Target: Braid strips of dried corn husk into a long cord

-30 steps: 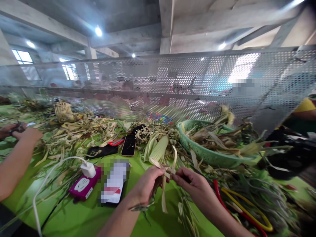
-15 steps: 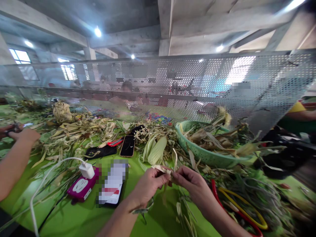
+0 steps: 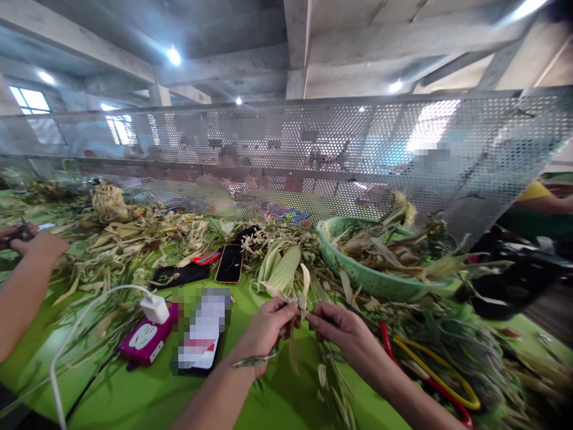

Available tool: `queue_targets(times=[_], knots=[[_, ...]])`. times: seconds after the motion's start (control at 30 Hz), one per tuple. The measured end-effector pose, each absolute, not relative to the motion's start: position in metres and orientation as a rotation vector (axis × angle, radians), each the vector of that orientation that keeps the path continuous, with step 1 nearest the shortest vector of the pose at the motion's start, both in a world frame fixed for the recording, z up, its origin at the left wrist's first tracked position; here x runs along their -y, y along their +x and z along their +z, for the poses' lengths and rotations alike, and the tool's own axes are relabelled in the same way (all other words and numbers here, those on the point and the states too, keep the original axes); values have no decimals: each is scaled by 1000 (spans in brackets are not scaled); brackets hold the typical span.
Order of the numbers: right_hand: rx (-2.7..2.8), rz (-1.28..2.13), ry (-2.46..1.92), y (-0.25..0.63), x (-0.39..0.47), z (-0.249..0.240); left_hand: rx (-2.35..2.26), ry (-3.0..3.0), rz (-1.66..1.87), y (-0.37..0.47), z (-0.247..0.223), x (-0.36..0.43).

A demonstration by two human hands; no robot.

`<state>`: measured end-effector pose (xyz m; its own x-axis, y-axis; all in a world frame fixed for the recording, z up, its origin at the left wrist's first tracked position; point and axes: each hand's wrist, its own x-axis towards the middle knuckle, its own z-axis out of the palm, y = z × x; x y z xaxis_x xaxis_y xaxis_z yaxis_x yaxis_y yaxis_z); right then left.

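Over the middle of the green table (image 3: 286, 406), a pale strip of dried corn husk (image 3: 305, 285) is pinched between my two hands. My left hand (image 3: 266, 328) grips it with thumb and forefinger, and the strip's ends stick out above and dangle below. Close on the right, my right hand (image 3: 338, 325) has its thumb and fingertips closed at the strip's edge. The exact spot between those fingertips is partly hidden. Just behind my hands lies a bundle of broad, light green husks (image 3: 284, 269).
A green basket (image 3: 380, 286) of dry husks stands at right, near red-and-yellow-handled pliers (image 3: 452, 376). A phone (image 3: 203, 328), a purple power strip (image 3: 147, 340) with a white charger, and another phone (image 3: 230, 264) lie left. A co-worker's hand (image 3: 40, 245) holds scissors at far left. Perforated metal panels (image 3: 268, 137) rise behind.
The husk strip's upper end has turned more upright and leans less. My hands have moved slightly around it, and the whole view has shifted a little.
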<state>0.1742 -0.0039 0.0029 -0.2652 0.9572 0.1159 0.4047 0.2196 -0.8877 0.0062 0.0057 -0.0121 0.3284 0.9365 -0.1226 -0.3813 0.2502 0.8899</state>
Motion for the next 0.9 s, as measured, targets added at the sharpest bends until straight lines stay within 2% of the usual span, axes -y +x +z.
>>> queue_targets(times=[0.37,0.5,0.63,0.9], knots=[[1753,966,-1310,180,-1,6,-774,852,1001,1,-10,-9],[1712,1157,-1219,180,-2,12,-807,1029,998,0,-6,-6],[1477,1299,-1085,177,0,13,-653,1191,959,4,-5,-3],[1287,1142,-1117,178,-3,7,-568,1320,848,7,-7,-2]])
